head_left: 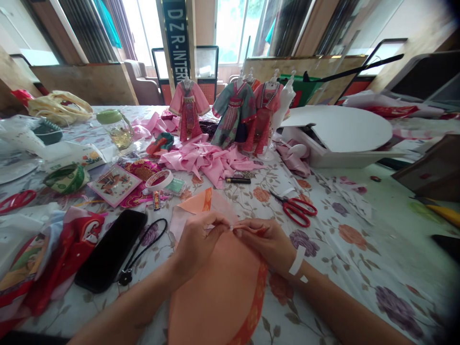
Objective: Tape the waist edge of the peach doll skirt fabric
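Note:
A piece of orange fabric (212, 292) with a patterned darker border lies over the front of the table, a sheerer part reaching past my hands. With thumb and fingers pinched, my left hand (201, 239) grips the cloth near its upper middle. Close beside it, my right hand (268, 239) pinches a fold of the same fabric, the fingertips of both hands almost meeting. Something small and pale shows between the fingertips, too small to name. A strip of white tape is around my right wrist. Red-handled scissors (296, 208) lie to the right of my hands.
Small dressed mannequins (235, 112) stand at the back behind pink fabric scraps (212, 160). At left are a black phone (111, 251), a tape roll (159, 180), green tape (67, 178) and a glass jug (117, 132). A white round board (345, 127) sits at back right.

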The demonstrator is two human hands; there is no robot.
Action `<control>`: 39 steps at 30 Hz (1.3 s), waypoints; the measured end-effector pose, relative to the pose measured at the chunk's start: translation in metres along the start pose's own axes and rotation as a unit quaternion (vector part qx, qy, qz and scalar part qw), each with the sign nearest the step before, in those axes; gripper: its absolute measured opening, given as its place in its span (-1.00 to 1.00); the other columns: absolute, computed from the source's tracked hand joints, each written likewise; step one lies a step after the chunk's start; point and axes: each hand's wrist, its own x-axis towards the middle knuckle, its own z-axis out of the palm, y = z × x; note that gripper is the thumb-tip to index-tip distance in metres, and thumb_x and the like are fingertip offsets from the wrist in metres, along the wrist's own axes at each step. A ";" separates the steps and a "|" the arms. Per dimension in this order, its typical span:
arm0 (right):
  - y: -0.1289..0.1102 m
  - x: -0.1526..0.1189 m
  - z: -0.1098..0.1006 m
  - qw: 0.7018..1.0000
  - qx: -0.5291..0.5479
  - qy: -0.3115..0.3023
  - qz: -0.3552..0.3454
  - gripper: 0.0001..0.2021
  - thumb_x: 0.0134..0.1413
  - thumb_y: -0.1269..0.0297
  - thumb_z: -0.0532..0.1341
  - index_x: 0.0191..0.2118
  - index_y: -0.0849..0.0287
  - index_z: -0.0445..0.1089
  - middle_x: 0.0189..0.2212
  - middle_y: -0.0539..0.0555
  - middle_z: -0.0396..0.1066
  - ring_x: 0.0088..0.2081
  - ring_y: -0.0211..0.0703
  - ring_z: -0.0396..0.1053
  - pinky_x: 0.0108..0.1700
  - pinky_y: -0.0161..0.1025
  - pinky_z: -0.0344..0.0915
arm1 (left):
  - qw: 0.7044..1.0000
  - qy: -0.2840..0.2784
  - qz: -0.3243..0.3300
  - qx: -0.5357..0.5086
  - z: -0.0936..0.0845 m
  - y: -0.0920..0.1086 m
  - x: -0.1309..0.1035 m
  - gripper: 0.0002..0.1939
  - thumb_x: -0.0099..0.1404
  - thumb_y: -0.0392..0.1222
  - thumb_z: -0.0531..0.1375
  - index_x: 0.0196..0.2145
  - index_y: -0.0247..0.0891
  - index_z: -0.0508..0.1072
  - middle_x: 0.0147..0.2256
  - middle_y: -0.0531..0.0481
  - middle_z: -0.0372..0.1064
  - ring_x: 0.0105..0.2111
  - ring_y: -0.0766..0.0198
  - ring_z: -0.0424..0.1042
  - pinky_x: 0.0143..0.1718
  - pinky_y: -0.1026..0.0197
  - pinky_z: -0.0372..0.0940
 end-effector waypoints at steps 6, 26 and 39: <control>0.001 0.001 -0.001 1.000 -0.006 0.016 -0.021 -0.76 -0.10 0.11 0.32 -0.38 0.20 0.56 -0.42 0.10 0.53 -0.36 -0.11 0.43 -0.35 -0.29 0.33 | 0.994 0.016 0.093 0.058 0.004 -0.008 -0.001 -0.87 0.21 -0.39 0.15 -0.36 -0.24 0.48 -0.37 0.03 0.48 -0.31 0.31 0.44 -0.24 0.28 0.30; -0.004 0.001 0.001 0.992 -0.084 0.026 -0.086 -0.83 -0.02 0.24 0.22 -0.41 0.17 0.54 -0.42 0.10 0.55 -0.32 -0.08 0.48 -0.29 -0.28 0.37 | 0.949 0.039 0.263 0.170 0.006 -0.008 -0.001 -0.82 0.20 -0.44 0.13 -0.34 -0.31 0.52 -0.33 -0.06 0.49 -0.31 0.26 0.40 -0.20 0.17 0.33; -0.002 0.000 -0.001 0.989 0.098 0.037 0.101 -0.73 -0.15 0.13 0.35 -0.33 0.21 0.54 -0.44 0.11 0.52 -0.40 -0.12 0.43 -0.36 -0.27 0.30 | 0.989 0.093 0.059 0.094 0.003 -0.003 0.002 -0.87 0.13 -0.38 0.16 -0.47 -0.29 0.51 -0.41 -0.02 0.49 -0.34 0.28 0.44 -0.25 0.26 0.31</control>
